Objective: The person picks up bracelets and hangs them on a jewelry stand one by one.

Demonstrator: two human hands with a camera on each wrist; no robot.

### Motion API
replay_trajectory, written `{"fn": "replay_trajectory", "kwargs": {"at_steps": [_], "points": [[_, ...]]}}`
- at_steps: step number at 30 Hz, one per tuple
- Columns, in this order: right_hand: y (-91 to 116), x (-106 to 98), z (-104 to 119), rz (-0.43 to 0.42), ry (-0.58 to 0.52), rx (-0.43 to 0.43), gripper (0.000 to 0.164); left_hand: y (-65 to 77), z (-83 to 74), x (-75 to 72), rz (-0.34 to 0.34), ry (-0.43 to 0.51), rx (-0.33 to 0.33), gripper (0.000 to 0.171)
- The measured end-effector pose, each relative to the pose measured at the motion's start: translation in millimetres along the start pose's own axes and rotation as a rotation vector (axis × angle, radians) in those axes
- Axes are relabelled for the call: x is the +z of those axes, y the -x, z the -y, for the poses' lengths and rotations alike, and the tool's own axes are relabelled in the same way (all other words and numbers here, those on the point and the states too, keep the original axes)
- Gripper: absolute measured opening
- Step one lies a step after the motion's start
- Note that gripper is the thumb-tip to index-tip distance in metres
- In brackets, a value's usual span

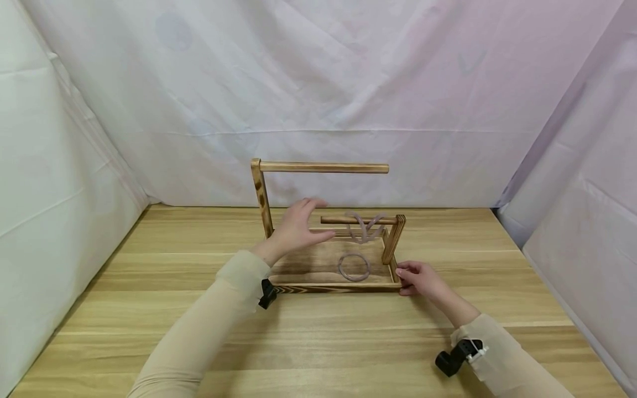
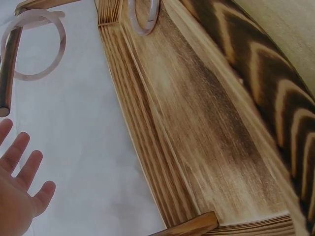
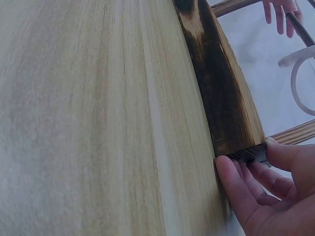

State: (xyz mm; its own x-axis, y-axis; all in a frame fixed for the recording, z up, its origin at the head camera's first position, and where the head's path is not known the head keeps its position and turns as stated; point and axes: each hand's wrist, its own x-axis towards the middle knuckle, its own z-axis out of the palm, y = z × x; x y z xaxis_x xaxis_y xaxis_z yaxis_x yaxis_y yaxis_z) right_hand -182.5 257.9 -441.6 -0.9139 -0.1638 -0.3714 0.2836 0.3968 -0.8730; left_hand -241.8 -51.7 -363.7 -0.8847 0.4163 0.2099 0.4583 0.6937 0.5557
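Note:
A wooden bangle stand (image 1: 338, 288) has a tray base, a tall bar (image 1: 323, 167) at the back and a lower bar (image 1: 333, 220) at right. Two pale, translucent bangles (image 1: 376, 219) hang on the lower bar, leaning apart. A third bangle (image 1: 368, 271) lies on the tray floor. My left hand (image 1: 297, 228) hovers over the tray's left part, fingers spread, holding nothing, close to the lower bar's free end. My right hand (image 1: 420, 281) grips the tray's front right corner, thumb on the rim (image 3: 256, 153) and fingers against its outside.
The stand rests on a wood-grain table (image 1: 318, 342). A tall post (image 1: 261, 196) at left carries the upper bar; a short post (image 1: 394, 240) at right carries the lower one. White cloth (image 1: 318, 83) hangs behind and along both sides.

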Motion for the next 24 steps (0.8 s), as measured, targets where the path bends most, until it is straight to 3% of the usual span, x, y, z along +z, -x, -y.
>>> {"fn": "replay_trajectory", "kwargs": {"at_steps": [17, 24], "points": [[-0.3, -0.3, -0.2, 0.005, -0.006, -0.001, 0.047, 6.5, 12.6, 15.2, 0.048, -0.003, -0.027, 0.070], [-0.7, -0.4, -0.9, 0.006, -0.007, -0.005, 0.048, 10.0, 14.4, 24.2, 0.149, -0.069, -0.082, 0.088]]}}
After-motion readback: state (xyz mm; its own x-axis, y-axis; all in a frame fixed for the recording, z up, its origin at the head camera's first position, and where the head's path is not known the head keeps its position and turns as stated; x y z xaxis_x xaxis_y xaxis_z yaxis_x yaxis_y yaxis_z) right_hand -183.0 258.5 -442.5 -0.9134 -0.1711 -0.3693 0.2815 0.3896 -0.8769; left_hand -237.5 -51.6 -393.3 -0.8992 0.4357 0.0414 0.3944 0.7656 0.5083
